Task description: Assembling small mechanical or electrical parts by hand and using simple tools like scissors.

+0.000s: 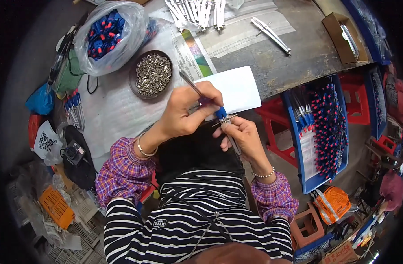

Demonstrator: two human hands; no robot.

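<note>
My left hand (190,108) is closed around a slim metal tool (190,82), whose far end sticks up past the knuckles; its exact kind is hard to make out. Right below those fingertips is a small blue plastic piece (221,113), seated at the top of a metal drawing compass (232,143). My right hand (243,135) pinches that compass between thumb and fingers, its legs slanting down over my lap. Both hands nearly meet at the table's near edge. Behind them lies a white sheet (239,88). A round bowl of small metal pins (153,74) stands left of my left hand.
A clear plastic bag (140,17) of blue and red pieces sits at the back left. Several metal compasses (203,13) lie at the back, and another compass (272,35) farther right. A blue tray (308,187) of blue-headed pieces and red stools (276,114) stand at the right.
</note>
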